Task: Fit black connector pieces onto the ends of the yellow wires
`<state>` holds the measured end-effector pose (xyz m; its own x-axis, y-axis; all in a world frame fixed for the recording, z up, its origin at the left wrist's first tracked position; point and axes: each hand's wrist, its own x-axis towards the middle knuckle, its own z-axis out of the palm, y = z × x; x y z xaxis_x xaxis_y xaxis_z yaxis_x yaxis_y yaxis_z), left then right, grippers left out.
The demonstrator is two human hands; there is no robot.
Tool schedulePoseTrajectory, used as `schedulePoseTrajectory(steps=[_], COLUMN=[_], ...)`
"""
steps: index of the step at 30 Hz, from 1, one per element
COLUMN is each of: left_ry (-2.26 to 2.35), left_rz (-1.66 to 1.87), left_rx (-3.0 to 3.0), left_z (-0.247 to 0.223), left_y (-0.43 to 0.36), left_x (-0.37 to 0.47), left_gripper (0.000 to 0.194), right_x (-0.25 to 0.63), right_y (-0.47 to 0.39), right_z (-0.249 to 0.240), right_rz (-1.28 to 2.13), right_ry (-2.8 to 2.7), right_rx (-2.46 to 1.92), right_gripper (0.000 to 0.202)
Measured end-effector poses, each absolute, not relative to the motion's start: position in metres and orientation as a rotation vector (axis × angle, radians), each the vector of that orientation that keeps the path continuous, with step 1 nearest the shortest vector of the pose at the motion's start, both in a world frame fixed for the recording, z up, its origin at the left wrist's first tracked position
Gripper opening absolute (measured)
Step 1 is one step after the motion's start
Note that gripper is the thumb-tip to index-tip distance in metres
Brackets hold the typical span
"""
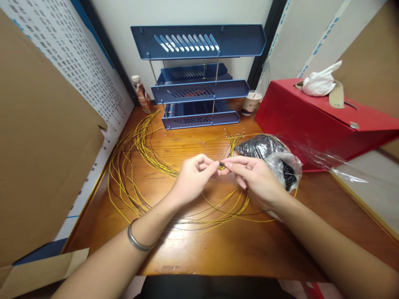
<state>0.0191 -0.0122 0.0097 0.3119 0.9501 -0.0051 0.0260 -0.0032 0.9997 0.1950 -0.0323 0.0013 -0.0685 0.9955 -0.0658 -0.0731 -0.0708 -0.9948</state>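
Note:
A small black connector [222, 164] sits at the meeting fingertips of both hands, over the middle of the wooden table. My left hand [193, 176] pinches its left end between thumb and finger. From the other side, the closed thumb and forefinger of my right hand [254, 171] grip it. Whether a wire enters it is too small to tell. Just behind the fingers stands a bunch of yellow and brown wire ends [232, 143] with small metallic tips. Long loops of the same wires [146, 153] curve around the left and pass under my wrists.
An opened clear plastic bag of black pieces [262, 146] lies right of my hands. Behind stand a blue tiered file rack [199, 92], a drink bottle [143, 96] and a paper cup [251, 103]. A red box [293, 120] with tissue fills the right; cardboard [40, 137] walls the left.

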Motion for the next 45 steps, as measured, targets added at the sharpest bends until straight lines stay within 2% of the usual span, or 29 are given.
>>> schedulePoseTrajectory(steps=[12, 20, 24, 35, 45], left_ry=[0.945, 0.918, 0.907, 0.996, 1.066], left_rz=[0.869, 0.836, 0.855, 0.859, 0.976], left_rx=[1.398, 1.306, 1.357, 1.423, 1.433], left_z=[0.001, 0.011, 0.012, 0.006, 0.01], left_y=[-0.007, -0.007, -0.008, -0.006, -0.006], left_x=[0.018, 0.015, 0.014, 0.015, 0.015], left_gripper=[0.023, 0.014, 0.019, 0.011, 0.013], right_x=[0.195, 0.196, 0.196, 0.196, 0.197], right_y=[-0.032, -0.032, -0.032, -0.031, -0.03], right_z=[0.001, 0.0, -0.001, 0.001, 0.002], right_rz=[1.355, 1.339, 1.336, 1.258, 1.248], right_ry=[-1.177, -1.157, -1.158, -1.094, -1.107], right_rx=[-1.168, -1.199, -1.197, -1.18, -1.198], right_gripper=[0.028, 0.029, 0.029, 0.026, 0.026])
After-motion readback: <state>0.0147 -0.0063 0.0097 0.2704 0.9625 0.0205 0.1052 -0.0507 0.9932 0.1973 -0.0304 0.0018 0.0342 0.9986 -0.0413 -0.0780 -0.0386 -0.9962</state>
